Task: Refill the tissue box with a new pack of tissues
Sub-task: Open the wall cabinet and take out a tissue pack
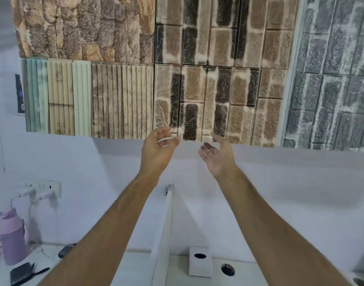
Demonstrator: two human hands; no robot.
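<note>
Left hand: we hold it raised at frame centre, fingers spread, empty.
Right hand: raised beside it, apart, palm open, empty.
Tissue box: white, on the desk at bottom centre, well below our hands.
Bottle: purple, lower left.

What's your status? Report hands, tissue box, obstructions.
Left hand and right hand raised, fingers open, both empty. White tissue box on desk below, untouched; no tissue pack in view. White divider stands left of box.
</note>
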